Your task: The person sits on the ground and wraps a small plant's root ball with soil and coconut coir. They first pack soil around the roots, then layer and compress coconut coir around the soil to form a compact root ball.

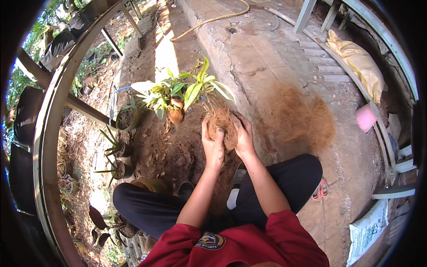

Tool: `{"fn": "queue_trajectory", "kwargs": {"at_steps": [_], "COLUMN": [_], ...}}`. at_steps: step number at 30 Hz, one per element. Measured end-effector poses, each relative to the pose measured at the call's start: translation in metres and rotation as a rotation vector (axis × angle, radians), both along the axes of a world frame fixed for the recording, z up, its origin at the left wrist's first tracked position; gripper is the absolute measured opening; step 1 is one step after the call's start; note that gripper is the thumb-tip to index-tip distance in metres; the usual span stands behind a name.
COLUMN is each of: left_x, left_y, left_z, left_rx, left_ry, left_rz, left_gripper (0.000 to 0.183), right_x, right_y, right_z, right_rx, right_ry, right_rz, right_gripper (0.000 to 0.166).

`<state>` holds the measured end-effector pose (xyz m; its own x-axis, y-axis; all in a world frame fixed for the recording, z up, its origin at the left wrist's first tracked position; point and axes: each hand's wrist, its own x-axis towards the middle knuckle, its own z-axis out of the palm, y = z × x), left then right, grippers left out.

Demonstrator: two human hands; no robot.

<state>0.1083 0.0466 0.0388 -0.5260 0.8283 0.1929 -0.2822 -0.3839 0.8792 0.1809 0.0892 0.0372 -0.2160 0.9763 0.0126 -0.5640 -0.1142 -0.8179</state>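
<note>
Both my hands are wrapped around a ball of brown coconut fibre [224, 125] in front of me. My left hand [213, 145] grips its left side, the thumb lying across the front. On the right side, my right hand [244, 133] presses with bent fingers. Stems of a leafy plant [196, 91] rise from the top of the ball; its roots are hidden by the fibre. Just beyond, to the left, more leafy plants [156, 96] lie with a brown fibre-wrapped root ball [175, 115] on the soil.
A loose heap of coconut fibre [297, 115] lies on the concrete ledge [267, 63] to the right. Potted plants [125, 147] line the left side by a metal railing [53, 110]. Red-handled scissors [321, 190], a pink container [366, 116] and a yellow sack [360, 65] are on the right.
</note>
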Motion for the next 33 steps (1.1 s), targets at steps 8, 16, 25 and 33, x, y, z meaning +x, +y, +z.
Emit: {"fn": "queue_trajectory", "kwargs": {"at_steps": [8, 16, 25, 33], "left_x": [-0.025, -0.02, -0.012, -0.02], "left_y": [-0.009, -0.007, -0.004, 0.001], "left_z": [0.017, 0.007, 0.008, -0.006], "left_rx": [-0.182, -0.15, -0.115, -0.122], "left_ry": [-0.607, -0.533, -0.149, -0.451], "left_rz": [-0.387, -0.279, -0.097, -0.09], "left_gripper": [0.064, 0.062, 0.045, 0.042], "right_x": [0.004, -0.012, -0.016, -0.016], "right_y": [0.009, -0.019, -0.02, -0.024], "right_z": [0.0, 0.01, -0.002, 0.012], "right_rx": [-0.005, 0.718, 0.067, 0.723], "right_ry": [0.353, -0.752, -0.323, -0.758], "right_rz": [0.118, -0.241, -0.269, -0.21], "right_gripper": [0.059, 0.05, 0.019, 0.035]}}
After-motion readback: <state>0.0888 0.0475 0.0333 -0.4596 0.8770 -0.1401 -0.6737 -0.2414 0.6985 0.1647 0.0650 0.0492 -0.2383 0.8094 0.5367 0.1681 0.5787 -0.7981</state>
